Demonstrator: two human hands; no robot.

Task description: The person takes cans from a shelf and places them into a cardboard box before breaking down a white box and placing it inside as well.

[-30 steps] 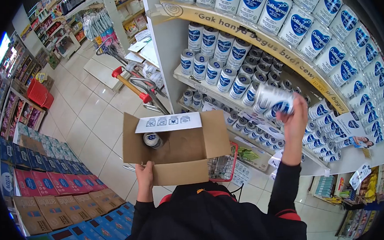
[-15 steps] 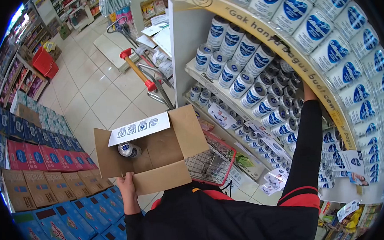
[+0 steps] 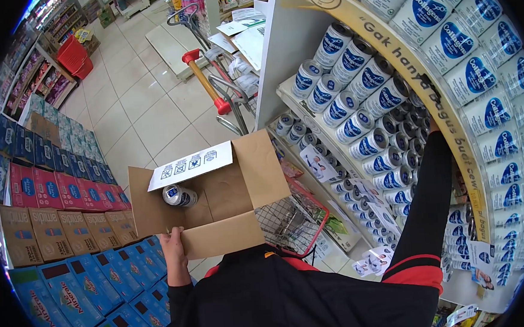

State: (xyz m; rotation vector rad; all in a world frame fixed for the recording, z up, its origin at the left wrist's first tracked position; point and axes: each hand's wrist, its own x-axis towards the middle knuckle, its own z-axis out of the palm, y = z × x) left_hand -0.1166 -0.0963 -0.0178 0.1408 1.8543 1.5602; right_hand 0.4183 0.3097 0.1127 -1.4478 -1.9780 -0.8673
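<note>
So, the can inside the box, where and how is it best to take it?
Probably grip the can by its round side, below the rim, from above and the right: its end faces the open top of the box, with bare cardboard rightward.

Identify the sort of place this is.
Most likely a supermarket or similar shop: blue-and-white cylindrical cans stand in many close rows, a metal trolley with a tan, red-ended handle is nearby, and bright red plastic baskets show farther off.

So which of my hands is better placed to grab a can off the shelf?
Right, I'd say: your right arm reaches into the shelf, while your left hand holds the box.
</note>
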